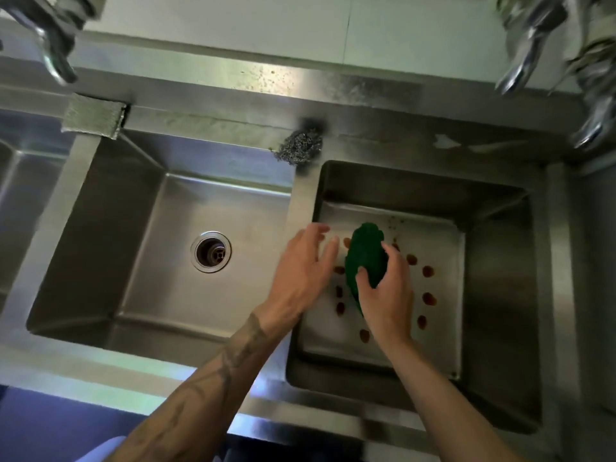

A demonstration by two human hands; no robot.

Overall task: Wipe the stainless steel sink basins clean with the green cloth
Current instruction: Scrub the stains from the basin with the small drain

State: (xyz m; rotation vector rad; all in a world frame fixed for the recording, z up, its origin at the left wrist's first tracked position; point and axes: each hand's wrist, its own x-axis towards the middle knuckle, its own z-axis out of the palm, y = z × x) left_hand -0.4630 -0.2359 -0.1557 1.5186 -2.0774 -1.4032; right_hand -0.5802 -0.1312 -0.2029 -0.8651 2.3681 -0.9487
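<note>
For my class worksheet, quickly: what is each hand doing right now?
Left hand: open, fingers spread, holding nothing.
Right hand: closed on the green cloth.

Steel wool ball [299, 146] seen on the ledge beyond the hands, grey scouring pad [93, 120] laid far to their left, blurred taps [55, 35] [533, 38] hung above, tiled wall [266, 25] behind

Dim, steel glare, blurred warped edges

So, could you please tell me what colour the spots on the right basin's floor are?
Reddish-brown spots, ringed around the green cloth; clearest in the head view.
</note>
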